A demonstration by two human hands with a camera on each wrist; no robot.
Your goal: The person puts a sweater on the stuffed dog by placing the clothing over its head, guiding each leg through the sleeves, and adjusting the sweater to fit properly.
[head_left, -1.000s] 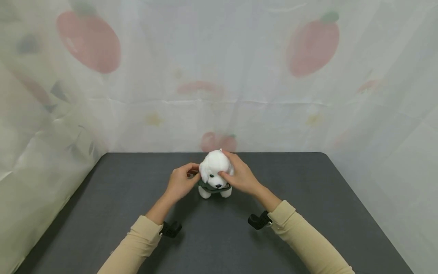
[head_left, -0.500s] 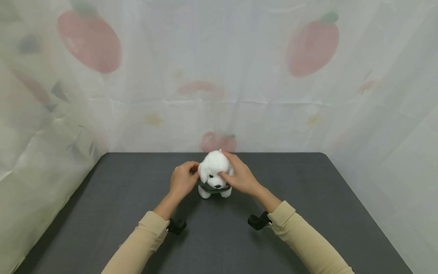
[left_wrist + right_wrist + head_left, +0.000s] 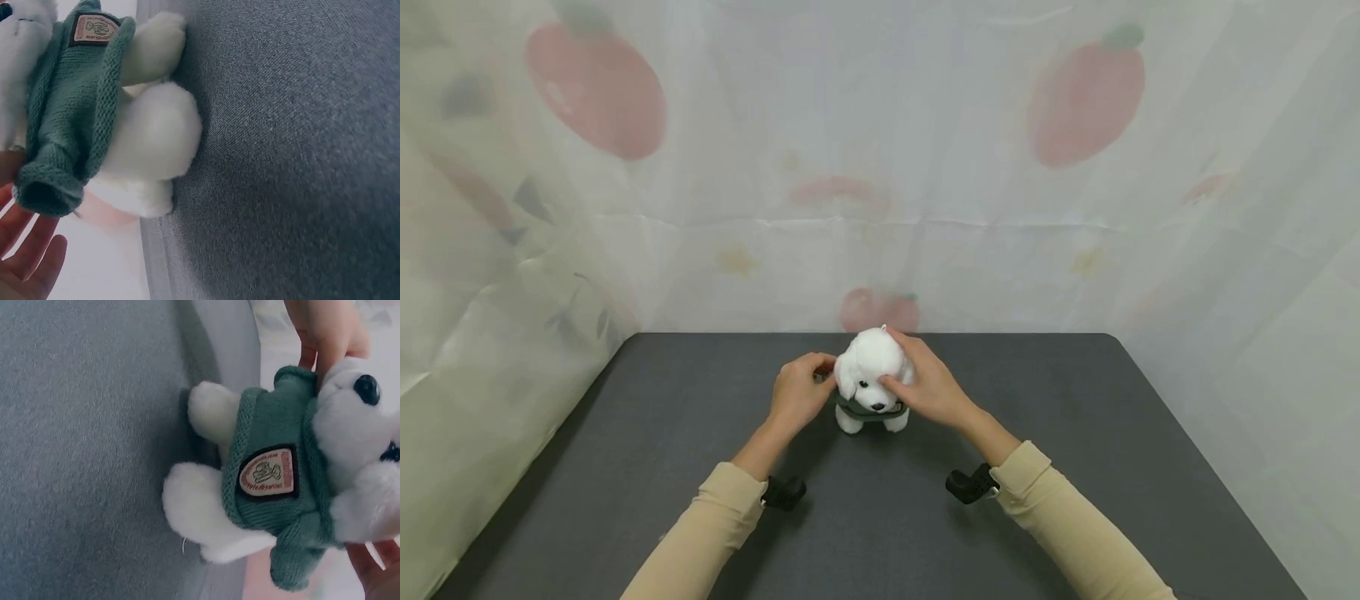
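Note:
A white plush dog [image 3: 871,365] in a green knitted sweater [image 3: 269,431] stands on the dark grey table [image 3: 700,417], near its far middle. My right hand [image 3: 931,388] grips the dog's head, thumb on the face and fingers over the back. My left hand [image 3: 800,392] is curled against the toy's left side, and its fingertips [image 3: 325,331] pinch the sweater by the neck. In the left wrist view the plush dog [image 3: 150,137] shows side-on, with the sweater's sleeve [image 3: 47,187] hanging free. The sweater has a round badge [image 3: 267,472] on the chest.
A pale curtain [image 3: 880,167] printed with red fruit closes in the table at the back and on both sides. A small black camera is strapped under each wrist [image 3: 784,492] [image 3: 970,485]. Bare table surface lies all round the toy.
My left forearm has slid a little forward and inward, bringing the left hand closer against the toy. The right hand and the plush dog have stayed where they were.

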